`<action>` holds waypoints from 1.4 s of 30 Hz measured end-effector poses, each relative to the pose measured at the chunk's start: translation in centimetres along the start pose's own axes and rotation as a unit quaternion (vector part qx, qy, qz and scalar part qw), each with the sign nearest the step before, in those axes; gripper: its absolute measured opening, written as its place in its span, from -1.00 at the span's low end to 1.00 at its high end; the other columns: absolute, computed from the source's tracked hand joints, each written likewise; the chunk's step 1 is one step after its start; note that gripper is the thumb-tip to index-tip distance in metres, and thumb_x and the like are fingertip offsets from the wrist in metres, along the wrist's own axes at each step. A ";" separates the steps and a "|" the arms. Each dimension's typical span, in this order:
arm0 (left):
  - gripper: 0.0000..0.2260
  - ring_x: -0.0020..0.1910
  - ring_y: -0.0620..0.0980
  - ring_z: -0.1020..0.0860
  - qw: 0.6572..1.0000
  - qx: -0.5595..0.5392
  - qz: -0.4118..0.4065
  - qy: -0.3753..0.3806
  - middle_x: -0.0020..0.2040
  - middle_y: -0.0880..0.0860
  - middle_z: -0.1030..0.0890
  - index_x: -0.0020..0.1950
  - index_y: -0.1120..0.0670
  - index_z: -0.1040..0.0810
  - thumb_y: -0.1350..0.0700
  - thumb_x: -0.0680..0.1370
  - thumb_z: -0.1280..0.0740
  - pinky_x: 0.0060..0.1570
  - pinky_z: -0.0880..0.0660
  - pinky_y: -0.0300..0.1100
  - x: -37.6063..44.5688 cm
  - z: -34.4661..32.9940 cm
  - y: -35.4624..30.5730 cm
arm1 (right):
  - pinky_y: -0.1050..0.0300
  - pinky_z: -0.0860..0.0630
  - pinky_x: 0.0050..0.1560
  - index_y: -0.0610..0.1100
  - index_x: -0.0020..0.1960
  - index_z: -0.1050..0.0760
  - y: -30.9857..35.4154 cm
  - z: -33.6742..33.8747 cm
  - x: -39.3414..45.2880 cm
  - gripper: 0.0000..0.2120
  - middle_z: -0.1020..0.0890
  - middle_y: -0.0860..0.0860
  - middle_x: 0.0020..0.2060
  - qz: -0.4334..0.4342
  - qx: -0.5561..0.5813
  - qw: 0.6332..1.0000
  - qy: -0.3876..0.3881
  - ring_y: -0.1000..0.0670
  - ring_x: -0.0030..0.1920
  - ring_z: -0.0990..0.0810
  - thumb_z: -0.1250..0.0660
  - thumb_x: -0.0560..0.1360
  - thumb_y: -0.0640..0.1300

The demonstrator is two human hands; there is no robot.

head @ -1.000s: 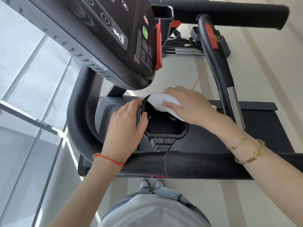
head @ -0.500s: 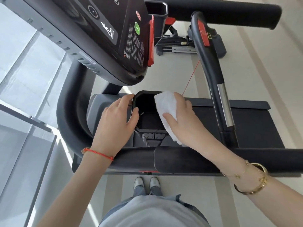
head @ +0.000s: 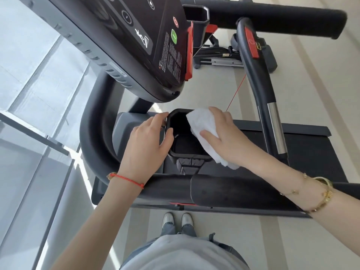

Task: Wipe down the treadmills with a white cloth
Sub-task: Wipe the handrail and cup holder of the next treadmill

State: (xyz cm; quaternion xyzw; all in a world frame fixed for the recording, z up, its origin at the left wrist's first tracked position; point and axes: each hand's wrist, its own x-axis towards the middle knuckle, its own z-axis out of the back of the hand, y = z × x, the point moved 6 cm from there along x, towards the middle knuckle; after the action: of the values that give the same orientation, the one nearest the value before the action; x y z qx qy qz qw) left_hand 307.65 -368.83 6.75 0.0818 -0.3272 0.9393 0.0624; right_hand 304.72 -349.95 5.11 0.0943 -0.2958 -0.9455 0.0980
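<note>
Two hands at one black holder (head: 187,141); right hand (head: 224,135) laid flat over the white cloth (head: 202,131), fingers spread, thumb on top of the fabric, pressing it against the holder's right rim and wall; left hand (head: 150,141) curled around the holder's left rim, thumb over the edge and inside, fingers at the far corner. Cloth folded into a strip; long axis running from the holder's far right corner toward the person, slanting slightly rightward; near end hanging loose past the holder's near right corner, below the palm. Holder an open, dark, roughly rectangular cup, mouth upward, mounted just ahead of the padded front handlebar (head: 224,191). Left wrist bearing a red string bracelet (head: 126,179); right wrist bearing gold bracelets (head: 319,193). Treadmill console (head: 136,36) overhead at upper left, tilted, black face with a green button (head: 174,37) and a red clip (head: 190,53) on its edge; a thin red cord (head: 236,93) dropping from the upper right toward the right hand's fingers. Curved side handle (head: 259,78) at right, black with a red patch and a silver sensor section; running belt (head: 311,151) beyond it, dark. Pale floor (head: 321,84) around the machine; glass panels (head: 29,94) at left. Person's light shirt (head: 181,254) and two shoes (head: 177,219) at the lower edge.
</note>
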 end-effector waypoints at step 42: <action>-0.62 0.08 0.08 -0.55 0.998 0.014 -0.062 -0.019 0.14 0.05 -0.59 0.44 0.10 -0.41 0.14 0.61 -0.26 0.09 -0.52 0.07 0.0 -0.2 -0.2 | 0.12 -0.32 0.09 0.01 0.43 -0.32 0.5 1.0 3.0 -0.63 -0.48 -0.03 0.28 0.034 0.027 0.998 0.040 -0.05 0.22 -0.47 -0.18 0.64 0.00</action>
State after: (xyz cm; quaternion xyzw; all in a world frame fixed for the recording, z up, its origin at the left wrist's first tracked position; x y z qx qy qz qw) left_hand 307.68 -368.52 6.67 0.1210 -0.3092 0.9365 0.1131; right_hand 301.65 -350.47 5.86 0.1243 -0.3202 -0.9288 0.1389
